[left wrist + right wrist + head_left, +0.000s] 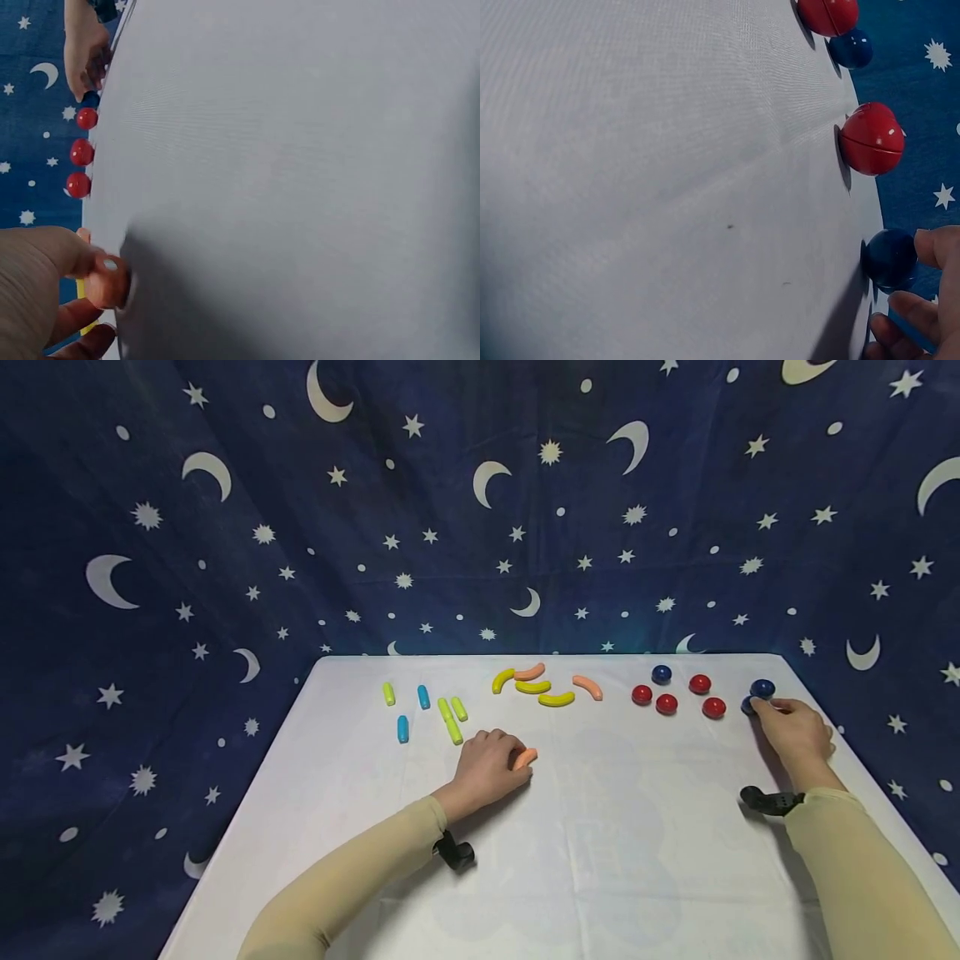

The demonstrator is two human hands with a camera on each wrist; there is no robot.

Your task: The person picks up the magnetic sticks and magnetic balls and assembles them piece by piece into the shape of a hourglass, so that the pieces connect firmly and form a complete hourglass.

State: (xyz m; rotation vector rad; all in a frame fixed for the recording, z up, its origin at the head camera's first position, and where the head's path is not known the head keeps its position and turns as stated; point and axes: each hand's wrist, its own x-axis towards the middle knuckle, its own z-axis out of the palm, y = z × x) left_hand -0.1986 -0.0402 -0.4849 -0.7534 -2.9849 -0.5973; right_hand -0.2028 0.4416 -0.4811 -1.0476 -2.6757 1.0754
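Observation:
My left hand (489, 770) pinches a small orange curved piece (526, 758) between thumb and fingers, at the middle of the white table. In the left wrist view, that orange piece (109, 283) shows its rounded end. At the far right, my right hand (797, 737) has its thumb and fingers at a glossy blue ball (747, 705), partly covering it. Just behind stands another blue ball (762, 688). The right wrist view shows the blue ball (891, 256) with the thumb against its side and a fingertip close below.
Red balls (714, 707) and a blue ball (662, 674) lie left of the right hand. Yellow banana-shaped pieces (557, 700) and other orange curved pieces (587, 687) lie back centre. Green sticks (460, 708) and blue sticks (403, 729) are at left. A starry cloth (450, 510) hangs behind.

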